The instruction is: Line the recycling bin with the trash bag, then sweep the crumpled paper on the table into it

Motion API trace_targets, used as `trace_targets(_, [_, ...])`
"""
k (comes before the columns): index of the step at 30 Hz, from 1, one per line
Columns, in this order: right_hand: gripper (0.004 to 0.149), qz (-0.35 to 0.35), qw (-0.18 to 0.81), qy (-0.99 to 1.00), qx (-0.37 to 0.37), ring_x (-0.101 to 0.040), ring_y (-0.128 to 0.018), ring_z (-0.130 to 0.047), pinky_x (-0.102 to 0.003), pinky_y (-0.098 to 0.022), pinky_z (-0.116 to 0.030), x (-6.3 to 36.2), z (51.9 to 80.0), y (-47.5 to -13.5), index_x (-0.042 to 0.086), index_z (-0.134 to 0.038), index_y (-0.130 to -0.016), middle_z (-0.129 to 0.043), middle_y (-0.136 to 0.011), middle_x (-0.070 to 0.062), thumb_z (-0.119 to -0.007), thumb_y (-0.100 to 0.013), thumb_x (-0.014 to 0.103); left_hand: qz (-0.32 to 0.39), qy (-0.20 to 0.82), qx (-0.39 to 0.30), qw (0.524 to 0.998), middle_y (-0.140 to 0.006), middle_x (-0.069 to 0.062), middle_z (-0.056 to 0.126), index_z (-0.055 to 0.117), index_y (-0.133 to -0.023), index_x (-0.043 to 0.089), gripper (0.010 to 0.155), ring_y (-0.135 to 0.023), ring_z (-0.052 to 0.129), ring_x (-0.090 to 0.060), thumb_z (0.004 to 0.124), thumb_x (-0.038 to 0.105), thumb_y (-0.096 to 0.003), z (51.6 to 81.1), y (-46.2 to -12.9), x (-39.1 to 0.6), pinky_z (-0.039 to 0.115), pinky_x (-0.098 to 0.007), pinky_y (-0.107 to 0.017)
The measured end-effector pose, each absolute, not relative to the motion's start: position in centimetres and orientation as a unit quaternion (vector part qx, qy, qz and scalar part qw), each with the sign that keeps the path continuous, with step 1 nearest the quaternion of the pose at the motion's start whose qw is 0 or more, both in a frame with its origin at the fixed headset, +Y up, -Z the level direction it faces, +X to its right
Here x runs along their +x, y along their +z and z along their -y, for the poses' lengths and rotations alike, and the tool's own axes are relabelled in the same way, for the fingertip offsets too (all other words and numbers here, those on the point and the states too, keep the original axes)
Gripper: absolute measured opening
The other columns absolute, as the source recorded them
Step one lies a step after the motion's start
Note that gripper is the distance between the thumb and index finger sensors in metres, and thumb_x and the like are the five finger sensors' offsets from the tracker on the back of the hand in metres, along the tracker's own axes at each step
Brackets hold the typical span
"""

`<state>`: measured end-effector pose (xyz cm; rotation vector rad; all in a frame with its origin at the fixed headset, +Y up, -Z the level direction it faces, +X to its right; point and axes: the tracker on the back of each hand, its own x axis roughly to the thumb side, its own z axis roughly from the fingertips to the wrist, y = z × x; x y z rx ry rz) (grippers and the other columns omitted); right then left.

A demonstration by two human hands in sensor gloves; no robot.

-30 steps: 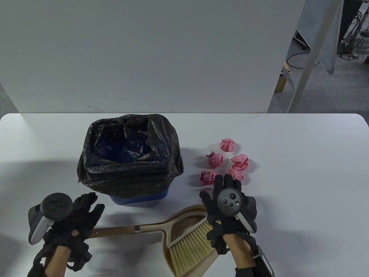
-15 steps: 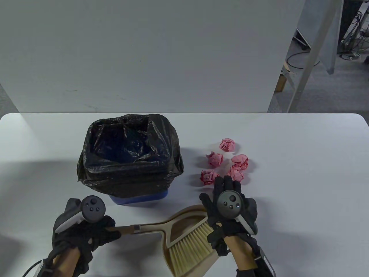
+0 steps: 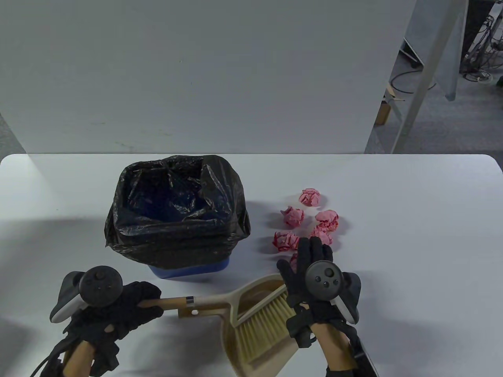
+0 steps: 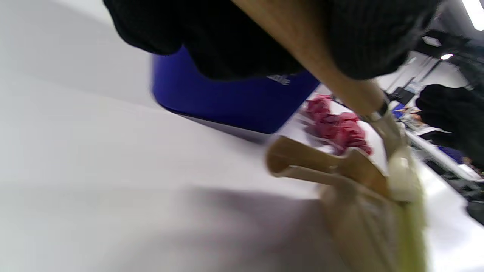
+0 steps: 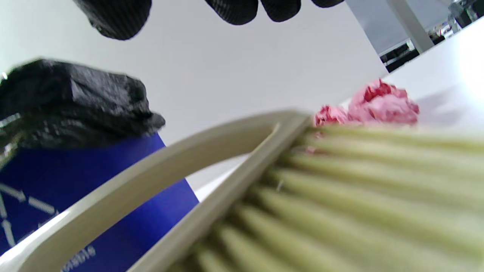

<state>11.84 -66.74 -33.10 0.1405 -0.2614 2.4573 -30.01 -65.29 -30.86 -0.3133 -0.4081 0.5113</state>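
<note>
Wooden brush handle (image 3: 169,302) sits clenched in left grip (image 3: 118,310); right grip (image 3: 314,275) released, flat above dustpan (image 3: 255,345).

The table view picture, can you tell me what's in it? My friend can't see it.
A gloved left hand grips the wooden handle of a brush lying in a dustpan on a white table. The right hand hovers open above it, near pink paper balls. A blue bin lined with a black bag stands behind.
</note>
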Motion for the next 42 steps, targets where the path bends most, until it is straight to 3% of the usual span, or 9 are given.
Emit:
trace_targets(6, [0.078,0.153,0.334,0.927,0.069,-0.066,-0.097,-0.022,-0.081,-0.061,-0.029,12.3,66.0,-32.4,-0.003,-0.027,-0.112,-0.02,-0.117,-0.038,-0.053,-0.062,0.051,0.231,0.271,-0.159,0.921,-0.103,-0.013,0.071,0.055,-0.108,0.013,0.062,-0.079,0.093,-0.03,0.074,0.046,-0.0587,64.4,-31.1,-24.5,0.086,-0.05,-0.058])
trace_targets(17, [0.077,0.202,0.315,0.923,0.096,-0.067,-0.094,-0.019,-0.08,-0.06,-0.029,11.9,65.6,-31.7,-0.003,-0.026,-0.112,-0.012,-0.113,-0.042,-0.052,-0.062,0.05,0.179,0.344,-0.036,0.921,-0.107,-0.018,0.059,0.044,-0.112,0.009,0.063,-0.069,0.093,-0.023,0.068,0.037,-0.0608,62.0,-33.3,-14.0,0.093,-0.039,-0.049])
trace_targets(24, [0.081,0.086,0.501,0.86,0.049,-0.056,-0.09,-0.062,-0.069,-0.061,-0.061,12.3,67.7,-32.8,-0.008,-0.026,-0.109,-0.027,-0.109,-0.047,-0.054,-0.062,0.05,0.176,0.407,-0.026,0.896,-0.111,-0.021,0.045,0.031,-0.113,0.007,0.065,-0.081,0.085,-0.027,0.061,0.032,-0.0612,62.7,-34.4,-8.1,0.088,-0.042,-0.06])
trace_targets(27, [0.08,0.041,0.621,0.781,0.056,-0.044,-0.08,-0.081,-0.062,-0.058,-0.072,12.5,68.5,-33.5,-0.008,-0.028,-0.109,-0.047,-0.107,-0.042,-0.057,-0.061,0.049,0.224,0.453,-0.065,0.86,-0.112,-0.025,0.033,0.021,-0.112,0.005,0.067,-0.088,0.076,-0.032,0.056,0.028,-0.0599,64.7,-34.4,-6.3,0.082,-0.047,-0.067])
trace_targets(29, [0.082,0.04,0.663,0.745,0.059,-0.05,-0.079,-0.076,-0.067,-0.057,-0.066,12.5,68.4,-33.6,-0.011,-0.028,-0.108,-0.055,-0.105,-0.038,-0.063,-0.061,0.047,0.257,0.473,-0.103,0.836,-0.113,-0.025,0.025,0.015,-0.112,0.005,0.069,-0.093,0.067,-0.035,0.055,0.026,-0.0594,65.9,-34.1,-5.6,0.075,-0.051,-0.073])
trace_targets(33, [0.082,0.069,0.623,0.778,0.034,-0.038,-0.075,-0.084,-0.061,-0.056,-0.073,13.2,68.8,-33.6,-0.013,-0.033,-0.105,-0.065,-0.098,-0.029,-0.067,-0.06,0.048,0.305,0.402,-0.085,0.859,-0.112,-0.025,0.017,0.01,-0.109,0.004,0.072,-0.098,0.058,-0.038,0.056,0.023,-0.0575,66.1,-33.2,-4.6,0.066,-0.056,-0.076])
trace_targets(36, [0.076,0.092,0.638,0.764,0.039,-0.036,-0.074,-0.081,-0.062,-0.057,-0.07,13.4,68.2,-33.3,-0.009,-0.038,-0.106,-0.069,-0.092,-0.023,-0.072,-0.058,0.041,0.33,0.437,-0.143,0.825,-0.111,-0.024,0.006,-0.001,-0.106,0.005,0.077,-0.102,0.046,-0.039,0.057,0.021,-0.0573,66.4,-33.1,-4.7,0.055,-0.062,-0.077])
trace_targets(39, [0.072,0.101,0.642,0.759,0.034,-0.036,-0.072,-0.083,-0.061,-0.056,-0.072,14.0,67.4,-33.1,-0.008,-0.041,-0.107,-0.071,-0.092,-0.023,-0.073,-0.058,0.034,0.352,0.437,-0.194,0.805,-0.118,-0.011,0.005,0.004,-0.112,0.019,0.082,-0.107,0.024,-0.05,0.064,0.037,-0.0598,66.2,-33.3,-6.4,0.033,-0.074,-0.075])
trace_targets(42, [0.069,0.114,0.62,0.776,0.024,-0.038,-0.073,-0.084,-0.062,-0.056,-0.073,14.8,67.1,-33.2,-0.006,-0.04,-0.108,-0.071,-0.094,-0.024,-0.072,-0.058,0.029,0.358,0.314,-0.199,0.857,-0.123,-0.01,0.001,0.013,-0.117,0.02,0.082,-0.111,0.01,-0.053,0.064,0.05,-0.0603,65.9,-32.7,-8.9,0.023,-0.078,-0.073])
